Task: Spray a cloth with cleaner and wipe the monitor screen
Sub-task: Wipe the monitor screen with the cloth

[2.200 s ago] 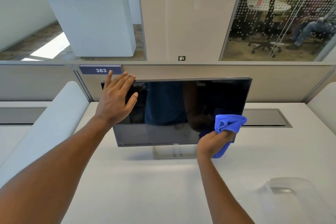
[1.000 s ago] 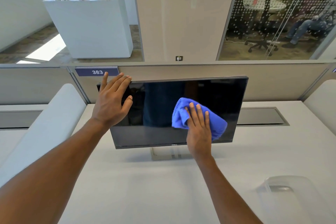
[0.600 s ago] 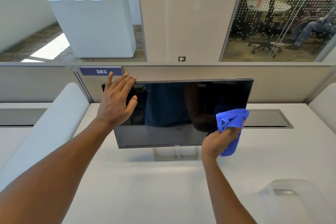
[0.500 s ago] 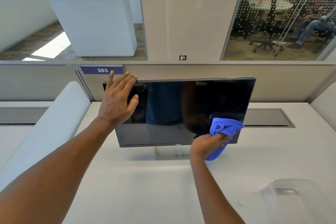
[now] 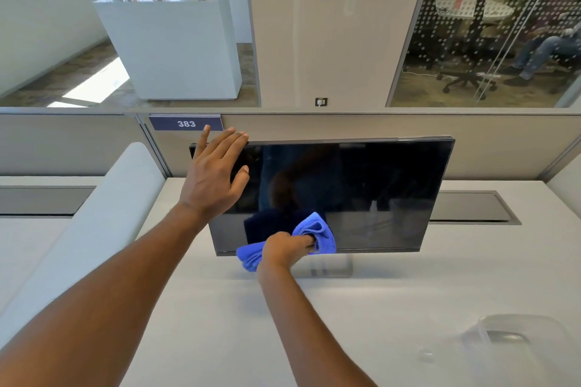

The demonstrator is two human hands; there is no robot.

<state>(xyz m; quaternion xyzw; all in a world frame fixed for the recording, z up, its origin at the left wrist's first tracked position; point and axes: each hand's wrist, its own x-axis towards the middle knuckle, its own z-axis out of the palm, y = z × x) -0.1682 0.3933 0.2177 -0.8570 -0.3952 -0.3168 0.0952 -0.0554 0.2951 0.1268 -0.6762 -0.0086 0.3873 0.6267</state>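
A black monitor (image 5: 361, 192) stands on a white desk (image 5: 220, 317), its dark screen facing me. My left hand (image 5: 213, 176) lies flat with fingers spread against the screen's upper left corner. My right hand (image 5: 284, 250) grips a bunched blue cloth (image 5: 317, 234) and presses it on the lower left part of the screen, at the bottom bezel. Part of the cloth hangs below the hand. No spray bottle is clearly visible.
A clear plastic object (image 5: 515, 339) sits blurred on the desk at the lower right. A grey cable tray (image 5: 471, 207) is set into the desk behind the monitor. A low partition (image 5: 345, 126) with a "383" label (image 5: 186, 123) runs behind.
My right hand has carried the cloth leftward along the bottom of the screen, from the lower right corner to left of centre. My left hand has stayed at the upper left corner.
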